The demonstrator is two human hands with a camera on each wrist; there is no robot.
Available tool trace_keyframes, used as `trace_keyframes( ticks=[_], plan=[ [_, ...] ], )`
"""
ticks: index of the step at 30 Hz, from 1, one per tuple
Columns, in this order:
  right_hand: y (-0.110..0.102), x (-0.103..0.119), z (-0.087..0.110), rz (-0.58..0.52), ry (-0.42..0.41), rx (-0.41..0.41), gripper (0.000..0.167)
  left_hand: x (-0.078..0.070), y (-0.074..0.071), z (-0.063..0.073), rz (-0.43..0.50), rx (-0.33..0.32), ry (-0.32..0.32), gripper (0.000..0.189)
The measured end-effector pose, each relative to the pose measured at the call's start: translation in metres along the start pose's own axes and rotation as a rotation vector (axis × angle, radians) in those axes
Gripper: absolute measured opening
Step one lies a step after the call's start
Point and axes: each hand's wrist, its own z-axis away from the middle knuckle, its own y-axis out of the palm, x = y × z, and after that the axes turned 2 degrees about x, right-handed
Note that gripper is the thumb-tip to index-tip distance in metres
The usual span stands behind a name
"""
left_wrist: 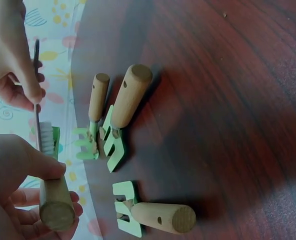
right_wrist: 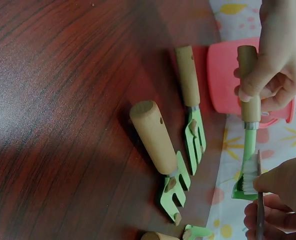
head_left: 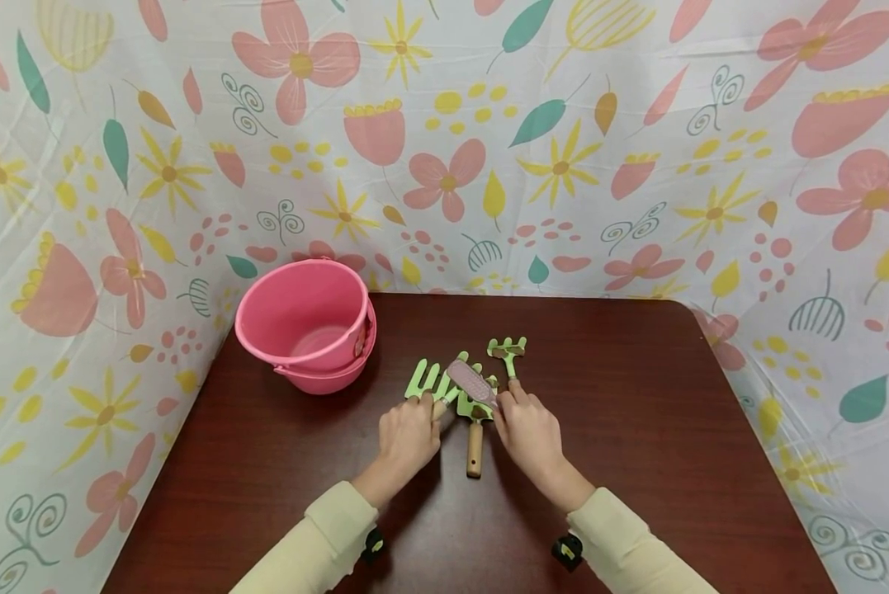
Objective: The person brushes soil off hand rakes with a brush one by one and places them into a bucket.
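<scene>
My left hand (head_left: 407, 433) grips the wooden handle (right_wrist: 249, 112) of a green garden tool, raised above the table. In my right hand (head_left: 529, 433) is a flat brush (head_left: 472, 384) with a pinkish back. Its white bristles (right_wrist: 249, 175) touch the tool's green head (right_wrist: 238, 191), whose shape the brush partly hides. Below the hands lie a green hand fork (right_wrist: 194, 137), a second fork (right_wrist: 174, 192) with a wooden handle, and a small green rake (head_left: 507, 351). Brown bits stick to these three heads.
Two pink buckets (head_left: 303, 309), one set inside the other, stand at the table's back left. A flower-patterned sheet (head_left: 444, 165) hangs behind and along the sides of the dark wooden table (head_left: 637, 396).
</scene>
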Motion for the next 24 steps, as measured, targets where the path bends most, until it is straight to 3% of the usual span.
trace_keyframes(
  ticks=[6, 24],
  plan=[
    [-0.002, 0.004, 0.000, -0.061, 0.066, 0.075, 0.016, 0.002, -0.003, -0.001, 0.007, 0.031, -0.019, 0.027],
    [-0.012, 0.001, 0.007, -0.119, 0.112, 0.142, 0.017, 0.008, -0.003, -0.003, 0.011, -0.005, -0.032, 0.029]
  ],
)
